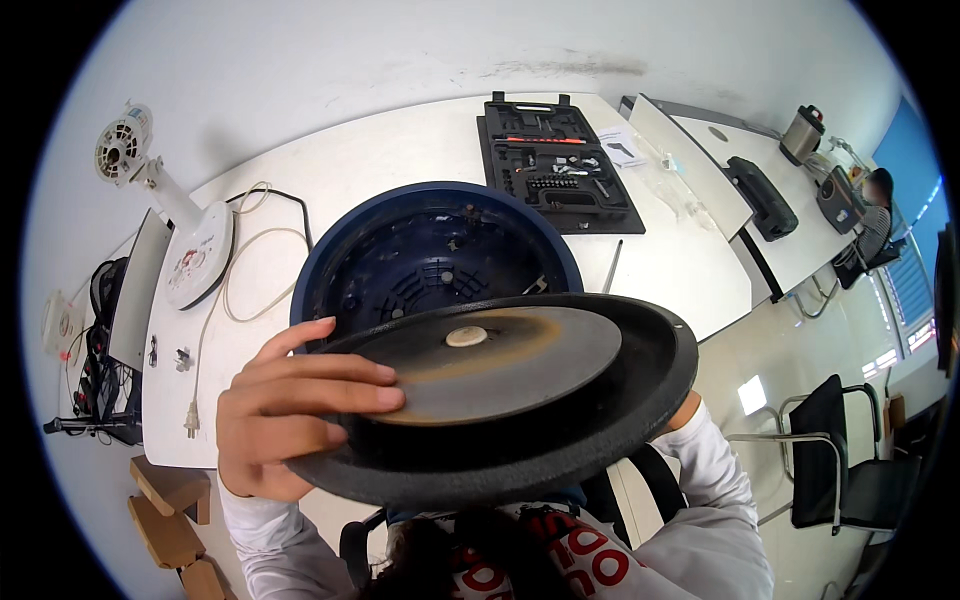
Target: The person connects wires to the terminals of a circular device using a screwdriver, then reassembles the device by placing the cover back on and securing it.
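Note:
A round black pan-like part with a grey heating plate (500, 375) is held up before me, tilted. The plate has a brown scorch ring and a pale round button in its middle. My left hand (285, 410) grips its left rim, with the fingers lying over onto the plate. At the right rim my right hand (682, 412) holds it from behind; its fingers are hidden. Just beyond, a dark blue round basin-like housing (345, 230) lies on the white table, open side up, slots and screw posts in its floor, and the black part covers its near edge.
On the table are an open black toolbox (560, 165), a thin dark rod (613, 265), a white fan-like stand (195, 260) and a cord with a plug (192, 418). Cardboard boxes (165, 530) lie at left. Chairs (835, 450) and a seated person (877, 215) are at right.

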`<action>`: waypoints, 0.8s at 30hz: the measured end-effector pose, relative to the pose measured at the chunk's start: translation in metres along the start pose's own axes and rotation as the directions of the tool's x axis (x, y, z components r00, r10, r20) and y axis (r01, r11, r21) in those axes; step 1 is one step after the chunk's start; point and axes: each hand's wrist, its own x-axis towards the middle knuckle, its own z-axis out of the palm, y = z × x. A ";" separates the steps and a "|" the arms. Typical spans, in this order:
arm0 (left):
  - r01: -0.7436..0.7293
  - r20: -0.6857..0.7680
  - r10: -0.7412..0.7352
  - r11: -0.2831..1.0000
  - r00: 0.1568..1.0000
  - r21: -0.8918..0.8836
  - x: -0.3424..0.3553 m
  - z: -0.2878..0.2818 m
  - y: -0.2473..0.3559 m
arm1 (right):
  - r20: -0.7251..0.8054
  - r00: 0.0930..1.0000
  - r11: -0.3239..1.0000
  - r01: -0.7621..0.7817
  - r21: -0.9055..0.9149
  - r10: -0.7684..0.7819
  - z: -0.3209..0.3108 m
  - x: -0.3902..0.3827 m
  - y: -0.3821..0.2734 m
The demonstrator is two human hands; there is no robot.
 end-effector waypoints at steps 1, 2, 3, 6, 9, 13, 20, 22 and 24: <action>-0.007 -0.005 0.008 1.000 1.000 0.007 -0.002 0.001 0.000 | -0.034 0.999 1.000 -0.008 0.003 0.008 -0.003 -0.001 -0.003; -0.024 0.000 0.024 1.000 1.000 0.011 -0.002 0.001 0.000 | -0.068 0.998 1.000 -0.015 0.005 0.015 -0.007 -0.002 -0.007; -0.036 0.007 0.036 0.999 0.999 0.018 -0.002 0.000 0.003 | -0.137 0.988 0.996 -0.058 0.063 0.066 -0.010 0.000 -0.010; -0.075 0.032 0.075 0.997 0.997 0.000 -0.001 0.001 0.010 | -0.176 0.959 0.908 -0.138 0.396 0.222 -0.021 0.004 -0.015; -0.097 0.081 0.096 0.995 0.992 0.011 -0.002 0.001 0.012 | -0.196 0.931 0.785 -0.132 0.606 0.308 -0.037 0.015 -0.037; -0.028 0.072 0.023 0.997 0.997 0.068 -0.003 0.008 0.024 | -0.246 0.935 0.794 -0.059 0.605 0.257 -0.034 0.015 -0.045; 0.028 0.092 -0.045 0.984 0.995 0.175 0.006 0.017 0.027 | 0.064 0.888 0.411 -0.274 0.869 0.456 -0.064 0.020 -0.063; 0.089 0.084 -0.106 0.978 0.991 0.187 0.011 0.020 0.029 | 0.153 0.890 0.212 -0.264 0.941 0.429 -0.080 0.037 -0.057; -0.005 0.073 -0.010 0.977 0.997 0.211 0.016 0.024 0.029 | 0.260 0.911 -0.011 -0.271 0.962 0.319 -0.096 0.060 -0.050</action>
